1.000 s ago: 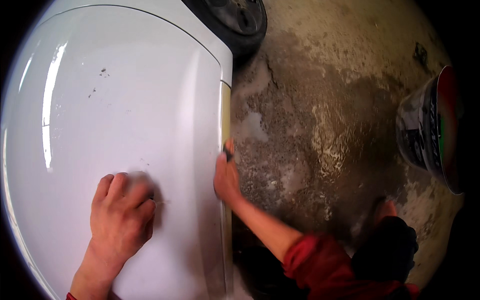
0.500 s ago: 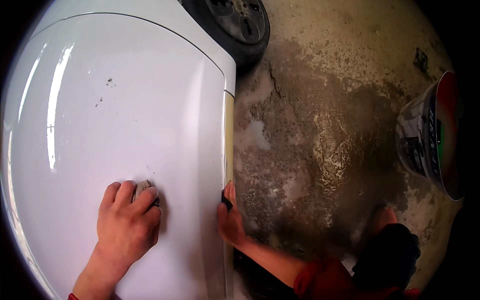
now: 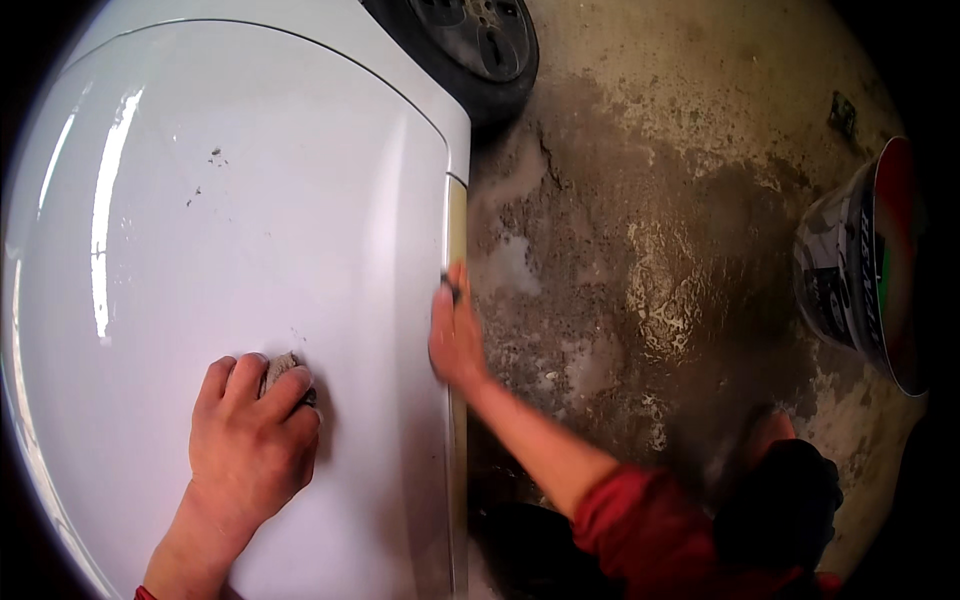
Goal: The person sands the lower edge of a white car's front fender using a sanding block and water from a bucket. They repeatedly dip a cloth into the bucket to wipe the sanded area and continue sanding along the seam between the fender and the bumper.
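A white car panel (image 3: 300, 200), with small dark marks and glossy reflections, fills the left half. My left hand (image 3: 250, 430) rests on its lower middle, fingers curled around a crumpled greyish rag (image 3: 280, 365). My right hand (image 3: 455, 335) is at the panel's right edge, thumb and fingers around a small dark pad (image 3: 450, 285), mostly hidden. The pad is against a pale yellow strip (image 3: 456, 220) that runs along that edge.
A black tyre with a dark wheel cover (image 3: 490, 45) is at the top. A large printed bucket (image 3: 830, 260) with red inside stands at the right on the stained, wet concrete floor (image 3: 650, 200). My dark-clad leg and a foot (image 3: 775, 430) show at lower right.
My right hand moved down along the edge by half a second ago, and is now back up. My left hand has shifted slightly, still on the rag.
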`<action>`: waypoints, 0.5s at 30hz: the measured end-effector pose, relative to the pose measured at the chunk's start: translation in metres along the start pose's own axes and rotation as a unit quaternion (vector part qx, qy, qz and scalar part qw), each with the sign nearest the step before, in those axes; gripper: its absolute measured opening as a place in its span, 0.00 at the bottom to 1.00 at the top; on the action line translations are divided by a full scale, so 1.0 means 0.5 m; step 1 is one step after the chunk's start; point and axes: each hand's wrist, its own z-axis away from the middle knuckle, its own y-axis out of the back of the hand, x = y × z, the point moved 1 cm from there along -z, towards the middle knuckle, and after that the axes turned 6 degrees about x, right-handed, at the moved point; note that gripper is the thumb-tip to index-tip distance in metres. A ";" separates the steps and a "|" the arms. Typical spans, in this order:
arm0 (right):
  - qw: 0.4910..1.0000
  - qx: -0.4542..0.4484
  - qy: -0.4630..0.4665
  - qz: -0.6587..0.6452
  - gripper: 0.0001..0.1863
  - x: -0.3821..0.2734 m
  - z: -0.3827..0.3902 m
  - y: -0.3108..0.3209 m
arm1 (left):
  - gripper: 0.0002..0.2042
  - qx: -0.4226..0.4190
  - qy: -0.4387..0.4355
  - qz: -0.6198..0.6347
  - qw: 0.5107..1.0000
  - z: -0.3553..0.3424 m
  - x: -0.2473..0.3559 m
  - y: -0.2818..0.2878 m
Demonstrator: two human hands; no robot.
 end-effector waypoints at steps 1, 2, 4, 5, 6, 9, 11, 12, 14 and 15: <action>1.000 0.009 0.004 0.004 0.34 -0.026 -0.049 0.004 | 0.08 0.008 -0.002 0.000 1.000 -0.004 -0.002 0.002; 1.000 0.016 0.009 0.007 0.34 -0.040 -0.069 0.006 | 0.08 0.004 -0.003 0.003 1.000 -0.004 -0.001 0.004; 1.000 -0.006 0.016 0.000 0.33 0.028 0.024 -0.015 | 0.08 -0.007 0.003 -0.004 1.000 0.001 -0.004 0.010; 1.000 -0.010 0.024 0.002 0.33 0.056 0.090 -0.006 | 0.08 -0.002 0.003 -0.003 1.000 -0.001 -0.002 0.016; 0.997 -0.047 -0.002 0.055 0.33 0.070 0.155 0.005 | 0.08 -0.001 0.001 -0.002 1.000 0.000 0.001 0.018; 0.999 0.002 0.036 0.023 0.31 0.056 0.125 0.008 | 0.08 0.000 -0.009 -0.002 1.000 -0.001 -0.004 0.007; 0.998 0.007 -0.037 -0.042 0.32 0.003 -0.026 -0.006 | 0.08 -0.015 0.001 0.000 1.000 0.008 -0.004 0.000; 0.999 0.000 -0.010 -0.031 0.32 0.011 -0.032 0.007 | 0.08 -0.010 0.000 0.007 1.000 0.001 -0.004 0.004; 0.999 -0.021 0.046 -0.013 0.34 0.048 -0.040 0.031 | 0.08 -0.006 -0.003 0.011 1.000 -0.008 -0.003 0.012; 0.998 -0.036 0.040 0.026 0.34 0.047 0.025 0.022 | 0.08 -0.014 0.002 0.003 1.000 -0.003 -0.006 0.014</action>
